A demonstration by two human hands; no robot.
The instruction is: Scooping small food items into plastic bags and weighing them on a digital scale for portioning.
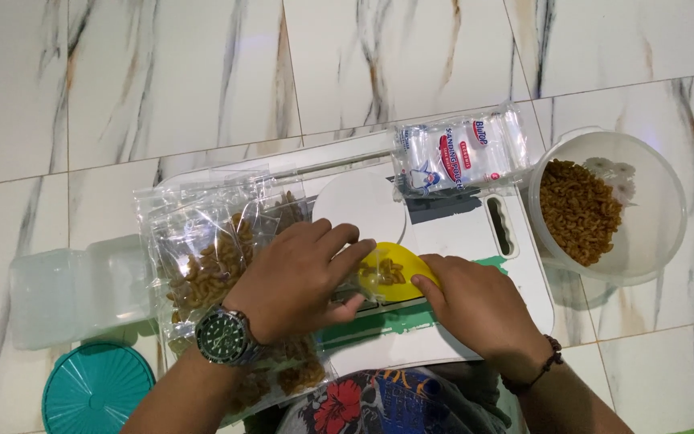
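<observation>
My left hand [299,277], with a dark wristwatch [225,335] on its wrist, holds the mouth of a small clear plastic bag [345,291] over a white board [524,265]. My right hand [475,301] grips a yellow scoop [391,269] holding brown curled snacks, its tip at the bag's mouth. Several filled clear bags of the same snacks [210,257] lie under and left of my left arm.
A white tub [652,201] partly full of brown snacks stands at the right. A pack of empty clear bags [459,153] lies at the back. A clear lidded box [74,293] and a teal round lid [94,390] sit at the left on the marbled tile floor [202,72].
</observation>
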